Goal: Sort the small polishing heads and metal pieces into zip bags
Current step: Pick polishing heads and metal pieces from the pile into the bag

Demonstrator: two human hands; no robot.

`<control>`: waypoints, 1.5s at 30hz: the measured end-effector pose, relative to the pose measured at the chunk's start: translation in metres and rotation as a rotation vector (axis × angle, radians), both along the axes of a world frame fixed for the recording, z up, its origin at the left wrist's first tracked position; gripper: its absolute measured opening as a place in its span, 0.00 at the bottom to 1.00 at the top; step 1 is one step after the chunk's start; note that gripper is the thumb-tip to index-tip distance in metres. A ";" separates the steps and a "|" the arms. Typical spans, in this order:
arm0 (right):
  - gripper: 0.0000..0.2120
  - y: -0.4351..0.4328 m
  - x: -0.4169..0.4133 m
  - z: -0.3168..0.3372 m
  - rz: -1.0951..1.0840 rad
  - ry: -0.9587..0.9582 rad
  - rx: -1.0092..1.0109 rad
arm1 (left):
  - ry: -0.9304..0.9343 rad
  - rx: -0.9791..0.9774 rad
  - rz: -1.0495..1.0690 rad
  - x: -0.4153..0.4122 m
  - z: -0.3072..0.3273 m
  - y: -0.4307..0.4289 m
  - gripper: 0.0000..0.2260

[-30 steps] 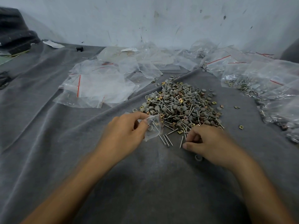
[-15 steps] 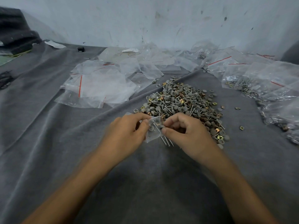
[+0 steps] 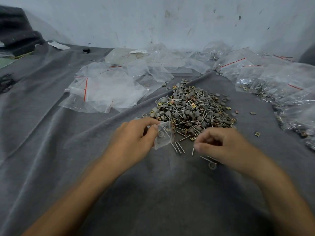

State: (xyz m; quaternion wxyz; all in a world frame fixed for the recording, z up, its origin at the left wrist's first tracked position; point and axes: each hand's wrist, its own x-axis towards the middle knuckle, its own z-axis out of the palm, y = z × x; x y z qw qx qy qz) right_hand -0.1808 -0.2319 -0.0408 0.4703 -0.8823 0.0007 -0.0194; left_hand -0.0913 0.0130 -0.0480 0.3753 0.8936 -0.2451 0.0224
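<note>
A mixed pile (image 3: 192,109) of grey polishing heads, nails and brass clips lies on the grey cloth (image 3: 51,133). My left hand (image 3: 134,138) pinches a small clear zip bag (image 3: 164,136) at the pile's near edge; the bag holds a grey head and some metal pieces. My right hand (image 3: 223,147) hovers to the right of the bag with its fingers curled. Its thumb tip is at a single nail (image 3: 193,151), and the blur hides whether it grips it. Three nails (image 3: 179,148) lie between my hands. A loose grey head (image 3: 212,165) sits under my right hand.
Empty zip bags with red seals (image 3: 105,89) lie heaped at the back left. Filled bags (image 3: 272,87) crowd the right side up to the wall. Stray brass clips (image 3: 257,133) dot the cloth to the right of the pile. A dark bundle (image 3: 15,34) sits far left.
My right hand has drawn back from the bag's mouth, rightward and nearer to me, ending over the loose nails. My left hand keeps the bag in place.
</note>
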 end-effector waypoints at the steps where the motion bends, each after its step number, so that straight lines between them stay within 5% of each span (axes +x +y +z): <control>1: 0.04 -0.007 -0.005 -0.001 0.030 0.059 -0.049 | 0.003 0.000 0.000 0.000 0.000 0.000 0.11; 8: 0.12 -0.032 -0.018 -0.008 0.102 0.273 -0.305 | 0.011 -0.012 0.009 0.001 0.001 -0.004 0.11; 19: 0.02 -0.006 -0.002 -0.008 0.073 0.169 -0.417 | 0.023 -0.005 0.011 -0.003 0.003 -0.005 0.11; 28: 0.05 0.026 0.009 -0.011 -0.003 -0.091 -0.110 | 0.045 -0.014 0.012 -0.004 0.006 -0.005 0.17; 33: 0.05 0.052 0.017 -0.011 -0.074 -0.195 0.094 | 0.031 0.016 0.014 -0.004 0.004 -0.005 0.11; 45: 0.03 0.061 0.024 -0.016 -0.159 -0.266 -0.077 | 0.029 0.007 -0.006 -0.003 0.001 -0.005 0.10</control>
